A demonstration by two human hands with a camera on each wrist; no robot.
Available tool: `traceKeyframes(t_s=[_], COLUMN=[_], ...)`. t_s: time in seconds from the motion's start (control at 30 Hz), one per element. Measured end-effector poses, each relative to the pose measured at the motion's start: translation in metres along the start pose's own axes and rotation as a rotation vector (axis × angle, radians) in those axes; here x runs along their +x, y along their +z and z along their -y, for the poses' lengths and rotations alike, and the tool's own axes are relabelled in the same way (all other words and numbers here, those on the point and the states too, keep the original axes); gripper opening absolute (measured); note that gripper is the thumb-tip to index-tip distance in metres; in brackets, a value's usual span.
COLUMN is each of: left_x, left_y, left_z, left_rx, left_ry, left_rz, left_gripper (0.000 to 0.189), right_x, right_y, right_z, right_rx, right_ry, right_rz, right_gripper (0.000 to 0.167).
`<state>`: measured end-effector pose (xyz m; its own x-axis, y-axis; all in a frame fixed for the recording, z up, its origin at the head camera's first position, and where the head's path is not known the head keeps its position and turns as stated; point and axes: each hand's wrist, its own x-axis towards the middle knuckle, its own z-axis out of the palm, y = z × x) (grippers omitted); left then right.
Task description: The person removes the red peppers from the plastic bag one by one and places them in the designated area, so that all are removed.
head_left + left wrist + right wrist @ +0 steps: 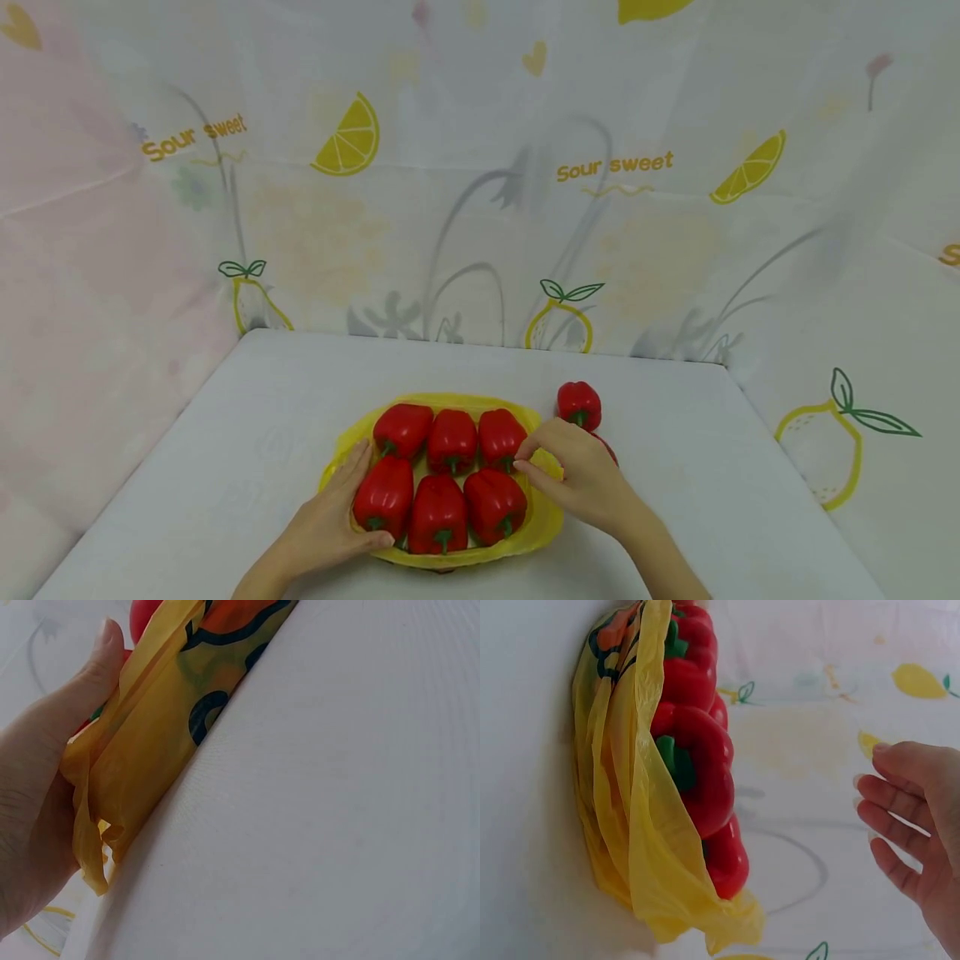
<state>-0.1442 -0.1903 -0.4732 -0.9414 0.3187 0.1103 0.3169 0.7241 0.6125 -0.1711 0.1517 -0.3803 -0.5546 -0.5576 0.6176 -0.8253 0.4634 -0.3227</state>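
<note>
Several red bell peppers [452,440] with green stems stand in two rows on a yellow plastic bag [540,521], its edges gathered around them. At the left end, my left hand [326,521] rests along the rim, fingers straight, thumb by the stem end of the near-left pepper [385,493]. In the left wrist view, the yellow bag [142,772] covers part of that hand. My right hand [581,475] hovers near the far-right pepper [501,435]; the right wrist view shows its loosely bent fingers [896,802] apart from the bag, with nothing between them.
Beyond the right hand lies a loose red pepper [579,404]; another [606,447] is partly hidden behind that hand. The white table [225,450] reaches a lemon-printed cloth [480,208] at the back and sides.
</note>
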Motion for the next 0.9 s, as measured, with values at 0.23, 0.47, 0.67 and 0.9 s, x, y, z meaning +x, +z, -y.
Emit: traceKeyframes(t_s=[0.23,0.47,0.67,0.9], left_x=[0.0,-0.001,-0.001,0.0], left_y=[0.001,0.002,0.001,0.001], left_z=[0.001,0.0,0.0,0.001], left_rx=[0.003,-0.001,0.0,0.017], left_ry=[-0.003,-0.007,-0.011,0.012], left_rz=[0.009,0.01,0.014,-0.014], left_gripper=[0.12,0.12,0.12,0.12], right_x=[0.004,0.001,-0.004,-0.003], right_y=[0.019,0.041,0.051,0.055], right_z=[0.003,0.0,-0.002,-0.001], right_rx=[0.045,-0.04,-0.056,-0.062], right_ry=[0.099,0.193,0.198,0.197], right_rz=[0.23,0.513,0.59,0.615], right_gripper=[0.024,0.055,0.072,0.079])
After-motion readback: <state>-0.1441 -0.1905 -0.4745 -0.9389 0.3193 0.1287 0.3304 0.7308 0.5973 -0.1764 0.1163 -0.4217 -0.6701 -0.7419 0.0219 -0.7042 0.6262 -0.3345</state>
